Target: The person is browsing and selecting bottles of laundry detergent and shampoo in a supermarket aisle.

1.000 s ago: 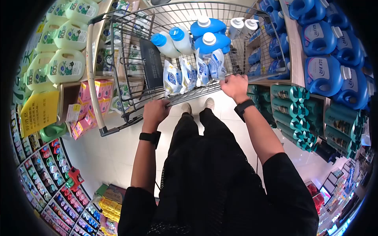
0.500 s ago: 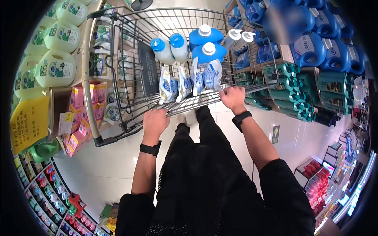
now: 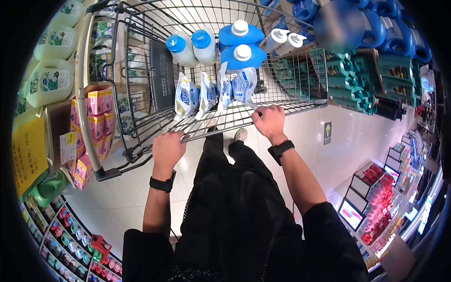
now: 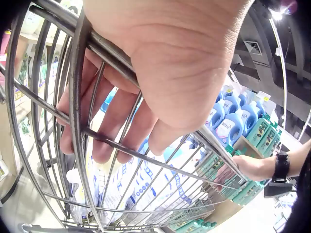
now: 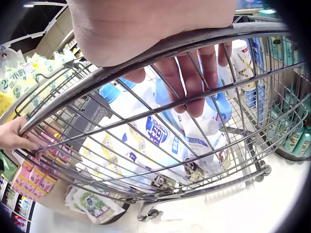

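In the head view the left hand [image 3: 167, 151] grips the near rim [image 3: 218, 131] of a wire shopping cart, and the right hand [image 3: 270, 124] holds that rim farther right. The left wrist view has the left palm [image 4: 180, 73] over the rim, fingers hanging down behind the wires. The right hand [image 5: 155, 29] bends its fingers over the rim in the right wrist view. Inside the cart stand several white-and-blue pouches [image 3: 187, 97], two pale bottles with blue caps [image 3: 204, 49], two blue jugs [image 3: 249, 35] and two white pump bottles [image 3: 287, 43].
Pale green jugs [image 3: 49, 82], pink boxes [image 3: 96, 124] and a yellow sign [image 3: 30, 152] line the left. At right are blue jugs [image 3: 399, 35] and green bottle packs [image 3: 345, 77] on shelves. Tiled floor with an arrow marker [image 3: 327, 133] extends right, towards a red display [image 3: 378, 207].
The cart and both hands have shifted left in the head view, both still on the rim. The right-hand shelves have slid upward, and more floor shows at right. The feet have changed position.
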